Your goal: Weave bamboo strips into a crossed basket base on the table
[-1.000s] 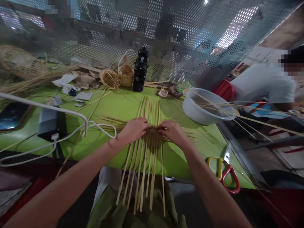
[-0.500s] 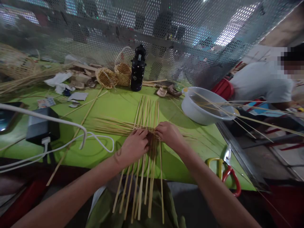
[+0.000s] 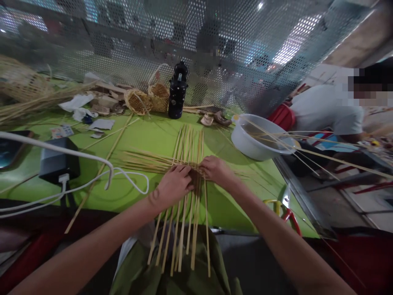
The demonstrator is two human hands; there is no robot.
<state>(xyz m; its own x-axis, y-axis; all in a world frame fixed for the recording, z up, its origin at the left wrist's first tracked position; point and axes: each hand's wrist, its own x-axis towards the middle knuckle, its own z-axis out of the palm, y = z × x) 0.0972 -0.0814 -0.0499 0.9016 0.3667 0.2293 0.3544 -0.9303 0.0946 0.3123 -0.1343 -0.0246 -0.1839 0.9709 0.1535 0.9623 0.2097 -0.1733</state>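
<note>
A crossed mat of thin bamboo strips (image 3: 184, 221) lies on the green table (image 3: 153, 135), its long strips running toward me and past the near edge over my lap. My left hand (image 3: 174, 185) rests on the woven middle from the left, fingers curled down onto the strips. My right hand (image 3: 216, 170) presses on the same crossing from the right, fingers bent and pinching the strips. Shorter strips (image 3: 144, 160) stick out sideways to the left of the crossing.
A white basin (image 3: 258, 141) holding long strips stands at the right. Scissors with red and yellow handles (image 3: 285, 209) lie near the table's right edge. A black bottle (image 3: 176, 91), small baskets (image 3: 147, 98), a power adapter with white cables (image 3: 58, 164) and another person (image 3: 331, 110) are around.
My left hand slid toward me and inward, from the far left of the crossing to its near side. The right hand stayed on the crossing. The view shifted slightly.
</note>
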